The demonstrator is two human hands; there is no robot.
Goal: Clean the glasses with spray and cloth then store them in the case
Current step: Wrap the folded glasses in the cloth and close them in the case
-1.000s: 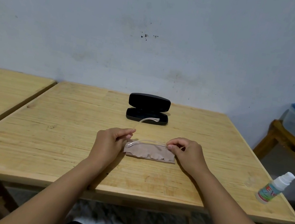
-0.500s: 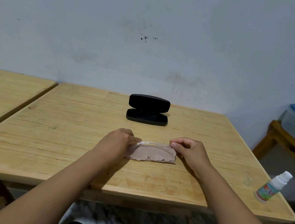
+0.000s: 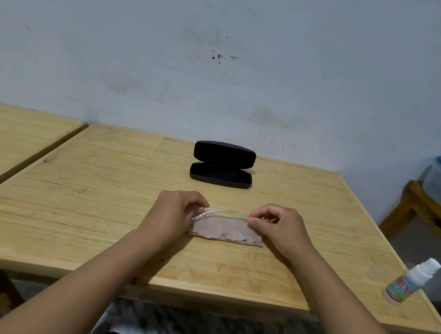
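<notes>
Glasses [image 3: 219,214] — clear-framed, folded — sit between my two hands just above the brown cloth [image 3: 226,231] on the worktop [image 3: 97,207], long axis running left to right. My left hand [image 3: 177,213] pinches one end, fingers curled closed on the frame; my right hand [image 3: 280,227] pinches the other end the same way. The open black case [image 3: 223,164] lies straight ahead, well apart, its long axis parallel to the glasses — so I judge a plain forward carry should do, neither hand nearer. The spray bottle [image 3: 411,280] stands far right.
</notes>
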